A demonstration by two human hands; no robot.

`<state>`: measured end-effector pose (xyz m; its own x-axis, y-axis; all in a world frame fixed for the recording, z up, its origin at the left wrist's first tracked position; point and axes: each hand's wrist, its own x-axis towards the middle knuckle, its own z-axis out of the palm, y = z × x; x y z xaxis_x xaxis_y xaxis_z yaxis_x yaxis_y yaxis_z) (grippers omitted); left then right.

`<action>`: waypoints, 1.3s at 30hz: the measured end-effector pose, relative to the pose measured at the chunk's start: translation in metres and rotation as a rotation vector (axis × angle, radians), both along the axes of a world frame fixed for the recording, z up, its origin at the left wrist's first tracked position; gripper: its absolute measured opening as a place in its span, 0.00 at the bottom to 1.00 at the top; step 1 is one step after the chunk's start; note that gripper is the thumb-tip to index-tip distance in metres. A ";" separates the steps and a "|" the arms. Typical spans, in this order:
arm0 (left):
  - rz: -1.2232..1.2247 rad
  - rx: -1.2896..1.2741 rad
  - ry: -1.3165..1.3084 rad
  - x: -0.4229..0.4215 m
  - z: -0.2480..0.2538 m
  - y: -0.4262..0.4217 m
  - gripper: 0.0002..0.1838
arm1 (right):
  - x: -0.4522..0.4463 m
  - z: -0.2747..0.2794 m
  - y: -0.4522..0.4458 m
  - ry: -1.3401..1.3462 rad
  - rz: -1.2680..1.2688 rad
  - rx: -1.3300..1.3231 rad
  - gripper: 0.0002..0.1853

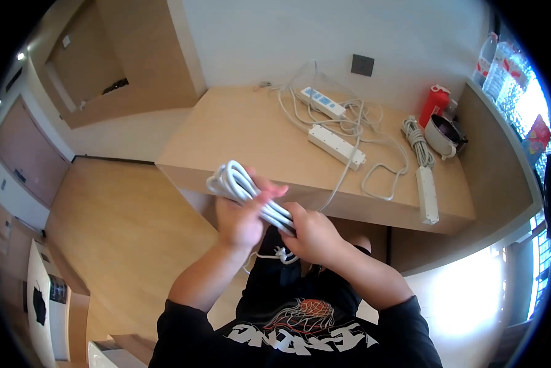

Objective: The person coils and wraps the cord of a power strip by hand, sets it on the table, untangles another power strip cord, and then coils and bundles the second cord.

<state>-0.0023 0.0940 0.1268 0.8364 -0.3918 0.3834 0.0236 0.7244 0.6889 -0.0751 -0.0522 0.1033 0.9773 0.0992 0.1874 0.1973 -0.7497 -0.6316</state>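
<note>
A bundle of looped white cable (237, 184) is held above my lap, in front of the desk edge. My left hand (241, 222) is closed around the bundle's middle, with a finger lifted off it. At the bundle's lower end, my right hand (314, 234) grips the gathered strands. A white plug (283, 254) with a stretch of cord hangs beneath my hands, near my lap. From the desk another white cord (340, 187) runs down past the edge toward my right hand; where it ends is hidden.
The wooden desk (238, 132) carries a white power strip (337, 146), a second strip with blue sockets (323, 102), tangled cords, and a third strip (427, 195) with a coiled cord. A white pot (442, 136) and red container (434, 104) stand beside the curved partition (502, 135).
</note>
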 end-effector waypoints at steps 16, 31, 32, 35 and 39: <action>-0.319 -0.130 -0.120 0.004 -0.014 -0.092 0.11 | -0.021 -0.013 -0.055 0.034 -0.033 0.379 0.21; -0.362 -0.180 -0.124 0.022 -0.019 -0.105 0.08 | -0.029 -0.023 -0.043 -0.159 -0.441 0.108 0.26; -0.353 -0.165 -0.111 0.025 -0.020 -0.100 0.08 | -0.023 -0.025 -0.040 -0.072 -0.437 0.124 0.20; -0.372 -0.163 -0.086 0.046 -0.021 -0.083 0.08 | -0.007 -0.038 -0.027 -0.040 -0.368 0.148 0.15; -0.402 -0.178 -0.052 0.061 -0.025 -0.068 0.10 | 0.010 -0.050 -0.015 -0.129 -0.323 0.108 0.15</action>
